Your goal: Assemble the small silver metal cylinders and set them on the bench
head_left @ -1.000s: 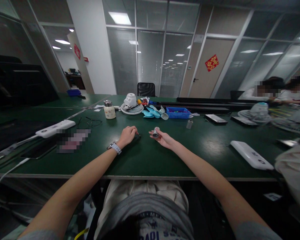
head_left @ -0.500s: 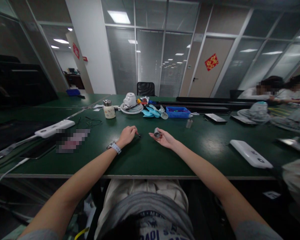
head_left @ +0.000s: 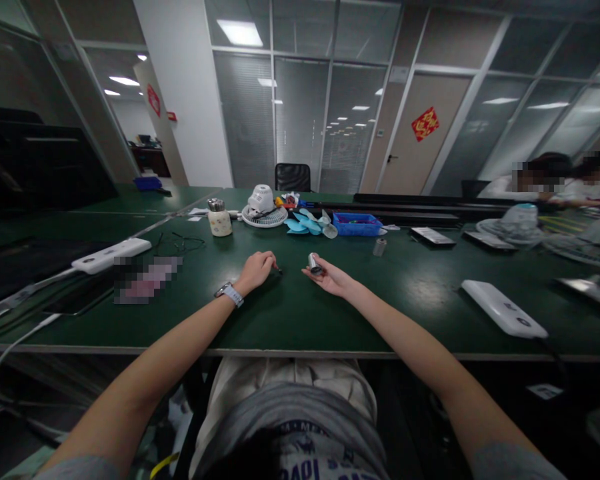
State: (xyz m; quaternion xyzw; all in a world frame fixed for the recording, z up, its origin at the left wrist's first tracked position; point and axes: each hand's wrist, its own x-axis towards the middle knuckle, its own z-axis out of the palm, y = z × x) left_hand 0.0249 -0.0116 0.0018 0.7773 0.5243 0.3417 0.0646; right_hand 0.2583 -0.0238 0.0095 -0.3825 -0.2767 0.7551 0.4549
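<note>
My right hand (head_left: 333, 277), palm turned up, has its fingers and thumb around a small silver metal cylinder (head_left: 313, 262). The cylinder is tilted, with its darker end toward me. To the left, my left hand (head_left: 257, 271) is low over the green table (head_left: 290, 320), its fingers curled together. A small dark piece (head_left: 279, 271) shows at those fingertips, too small to name. A similar metal cylinder (head_left: 379, 247) stands on the table, beyond my right hand and to its right.
Behind the hands are a cream jar (head_left: 220, 223), a white fan part (head_left: 261, 201), blue fan blades (head_left: 304, 223) and a blue tray (head_left: 356, 225). White power strips lie at left (head_left: 111, 256) and right (head_left: 503, 308). Other people sit at far right.
The cylinder in my right hand has turned, so that more of its side shows and less of its dark end. My left hand has hardly moved.
</note>
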